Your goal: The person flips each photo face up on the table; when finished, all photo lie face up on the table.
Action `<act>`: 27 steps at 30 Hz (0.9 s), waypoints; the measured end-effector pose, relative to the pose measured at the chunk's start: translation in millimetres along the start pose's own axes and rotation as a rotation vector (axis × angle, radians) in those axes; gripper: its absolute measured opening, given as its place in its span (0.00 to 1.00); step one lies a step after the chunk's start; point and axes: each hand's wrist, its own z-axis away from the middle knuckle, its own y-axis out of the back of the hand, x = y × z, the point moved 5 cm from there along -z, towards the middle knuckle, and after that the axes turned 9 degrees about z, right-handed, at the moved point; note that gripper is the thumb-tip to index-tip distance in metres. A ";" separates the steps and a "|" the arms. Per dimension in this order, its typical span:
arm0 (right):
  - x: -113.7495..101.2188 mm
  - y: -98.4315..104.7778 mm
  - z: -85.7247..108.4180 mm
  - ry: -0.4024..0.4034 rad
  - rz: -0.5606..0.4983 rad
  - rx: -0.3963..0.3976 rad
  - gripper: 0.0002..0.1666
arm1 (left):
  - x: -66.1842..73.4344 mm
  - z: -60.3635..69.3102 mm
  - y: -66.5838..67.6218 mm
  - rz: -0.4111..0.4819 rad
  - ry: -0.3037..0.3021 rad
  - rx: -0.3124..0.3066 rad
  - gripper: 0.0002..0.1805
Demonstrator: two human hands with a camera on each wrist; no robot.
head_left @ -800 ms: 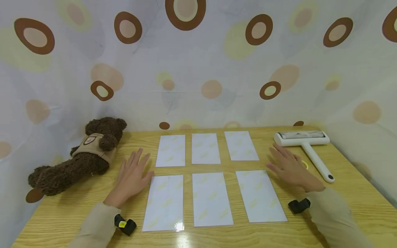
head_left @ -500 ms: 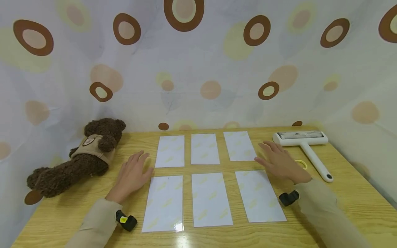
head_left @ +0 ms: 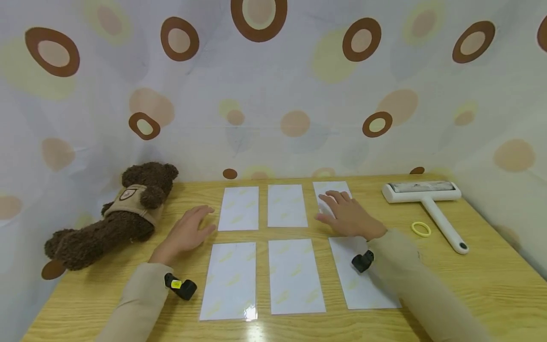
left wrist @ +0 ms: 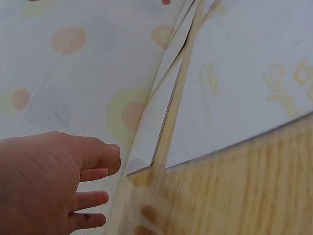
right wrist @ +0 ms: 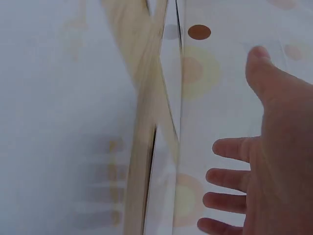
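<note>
Fingers (right wrist: 227,180) loose, I see the right hand (head_left: 352,218) has swung inward over the back-right card (head_left: 331,186), nothing yet gripped.

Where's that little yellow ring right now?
In the head view, the yellow ring lies on the right side of the wooden table, between the right hand and the handle of the white T-shaped lint roller.
</note>
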 end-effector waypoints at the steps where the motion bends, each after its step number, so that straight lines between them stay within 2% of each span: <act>1: -4.5 -0.5 -7.1 0.027 -0.031 -0.002 0.39 | -0.8 -1.3 -0.4 0.013 0.000 -0.004 0.26; 5: -21.0 -2.8 -36.0 0.151 -0.133 0.009 0.36 | -1.8 -9.7 -3.5 0.051 0.000 -0.040 0.28; 10: -39.5 -11.6 -69.4 0.251 -0.141 0.005 0.32 | -2.5 -21.4 -9.6 0.070 0.031 -0.094 0.31; 14: -53.4 -20.2 -92.1 0.235 -0.126 -0.049 0.32 | -3.2 -29.6 -15.0 0.057 0.023 -0.109 0.32; 19: -67.2 -27.3 -116.4 0.198 -0.048 -0.107 0.34 | -5.2 -40.7 -25.8 0.004 0.028 -0.128 0.36; 23: -77.8 -33.9 -131.3 0.173 0.015 -0.161 0.37 | -6.2 -44.0 -34.4 -0.036 0.048 -0.157 0.38; 27: -87.3 -38.5 -140.5 0.160 0.044 -0.212 0.42 | -6.7 -42.3 -36.6 -0.057 0.081 -0.173 0.39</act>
